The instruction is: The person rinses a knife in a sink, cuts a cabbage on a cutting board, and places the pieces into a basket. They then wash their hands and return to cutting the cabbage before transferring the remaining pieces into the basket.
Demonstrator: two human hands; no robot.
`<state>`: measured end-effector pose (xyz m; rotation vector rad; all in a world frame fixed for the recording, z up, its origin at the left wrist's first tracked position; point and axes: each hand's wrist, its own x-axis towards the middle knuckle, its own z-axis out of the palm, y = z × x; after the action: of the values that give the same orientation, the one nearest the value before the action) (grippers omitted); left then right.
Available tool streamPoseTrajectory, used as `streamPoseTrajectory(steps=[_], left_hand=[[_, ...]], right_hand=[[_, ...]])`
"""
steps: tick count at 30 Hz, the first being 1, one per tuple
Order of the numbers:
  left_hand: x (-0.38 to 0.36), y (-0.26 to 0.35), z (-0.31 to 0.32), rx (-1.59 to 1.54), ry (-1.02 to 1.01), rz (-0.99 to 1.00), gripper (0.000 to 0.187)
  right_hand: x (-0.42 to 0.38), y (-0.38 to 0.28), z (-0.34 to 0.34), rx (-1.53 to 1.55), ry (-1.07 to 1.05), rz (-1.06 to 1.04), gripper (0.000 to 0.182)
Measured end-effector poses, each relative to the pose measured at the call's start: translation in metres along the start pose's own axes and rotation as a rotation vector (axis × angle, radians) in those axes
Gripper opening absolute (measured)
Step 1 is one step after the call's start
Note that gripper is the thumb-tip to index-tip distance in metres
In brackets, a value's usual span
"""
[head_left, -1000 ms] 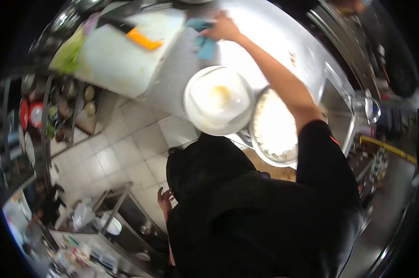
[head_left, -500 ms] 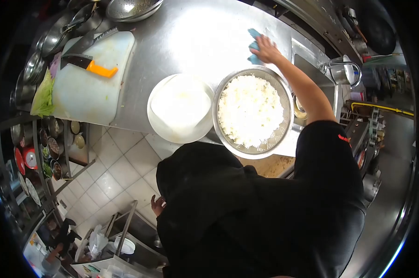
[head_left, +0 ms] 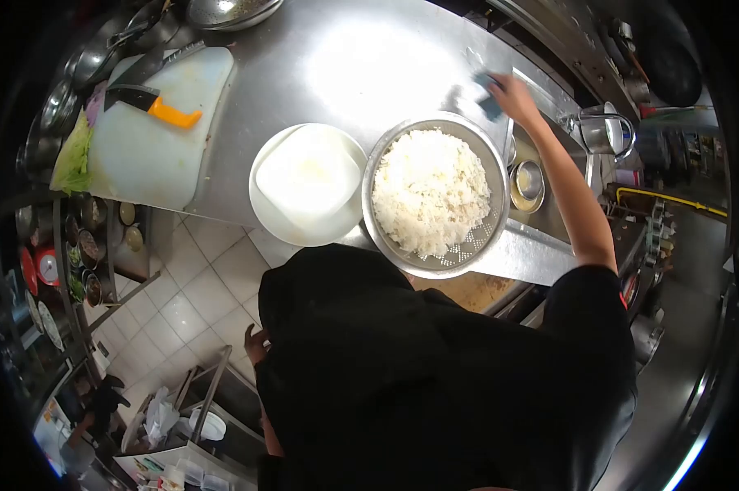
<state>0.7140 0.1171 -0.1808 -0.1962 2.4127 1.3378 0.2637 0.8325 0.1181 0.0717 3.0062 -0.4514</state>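
At the upper right of the steel counter, my right hand (head_left: 513, 96) grips a blue cloth (head_left: 489, 96), slightly blurred and close to the sink edge. Just below that hand stands a perforated metal colander (head_left: 500, 168) filled with cooked white rice (head_left: 435, 190). Left of the colander, white dishes (head_left: 310, 176) are stacked at the counter's front edge. My left hand (head_left: 256, 344) hangs low beside my body, over the floor. Its fingers are loosely bent and apart, with nothing visible in them; part of it is hidden by my black clothing.
A white cutting board (head_left: 161, 151) on the left carries an orange-handled knife (head_left: 173, 113); leafy greens (head_left: 75, 159) lie along its edge. Metal bowls (head_left: 234, 11) stand at the back. The sink (head_left: 553, 192) on the right holds small bowls, with a metal pot (head_left: 602, 131) beyond it.
My right hand has slid the cloth to the right and slightly down, toward the sink. The camera view has shifted a little; the colander and dishes appear slightly farther left.
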Motion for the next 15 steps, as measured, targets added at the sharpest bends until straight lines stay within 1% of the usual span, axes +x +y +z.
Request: streamPoseTrajectory(steps=[1,2,3,4,5,6,8,9,11,12,13,14,15], left_hand=[[0.004,-0.004,0.005,-0.301,0.064,-0.284,0.048],[0.011,0.012,0.002,-0.301,0.064,-0.287,0.048],[0.024,0.052,-0.009,-0.327,0.070,-0.353,0.047],[0.036,0.092,-0.019,-0.352,0.077,-0.420,0.046],[0.042,0.114,-0.023,-0.349,0.080,-0.426,0.046],[0.048,0.135,-0.029,-0.388,0.118,-0.450,0.046],[0.050,0.160,-0.039,-0.431,0.167,-0.466,0.046],[0.047,0.156,-0.042,-0.432,0.181,-0.466,0.046],[0.032,0.139,-0.036,-0.515,0.213,-0.497,0.046],[0.022,0.119,-0.030,-0.563,0.218,-0.506,0.045],[0.004,0.053,-0.016,-0.361,0.141,-0.320,0.046],[-0.003,0.051,-0.007,-0.330,0.144,-0.389,0.045],[-0.015,0.049,0.000,-0.303,0.173,-0.464,0.045]], right_hand=[[0.019,-0.024,0.007,0.048,-0.037,-0.114,0.033],[0.042,-0.038,0.024,0.019,-0.110,-0.208,0.034],[0.043,-0.086,0.016,-0.128,-0.282,-0.273,0.035],[0.058,-0.103,0.041,-0.199,-0.316,-0.289,0.037],[0.071,-0.106,0.064,-0.270,-0.349,-0.306,0.040],[0.077,-0.097,0.076,-0.261,-0.354,-0.307,0.040],[0.079,-0.075,0.090,-0.165,-0.227,-0.536,0.048],[0.074,-0.047,0.097,-0.129,-0.227,-0.467,0.050],[0.047,0.010,0.093,-0.144,-0.149,-0.351,0.042],[0.034,0.055,0.098,0.047,-0.195,-0.143,0.043],[0.018,0.104,0.101,0.218,-0.189,0.049,0.037],[-0.002,0.170,0.112,-0.119,-0.062,-0.040,0.032],[-0.019,0.233,0.117,-0.166,0.006,-0.270,0.027]])
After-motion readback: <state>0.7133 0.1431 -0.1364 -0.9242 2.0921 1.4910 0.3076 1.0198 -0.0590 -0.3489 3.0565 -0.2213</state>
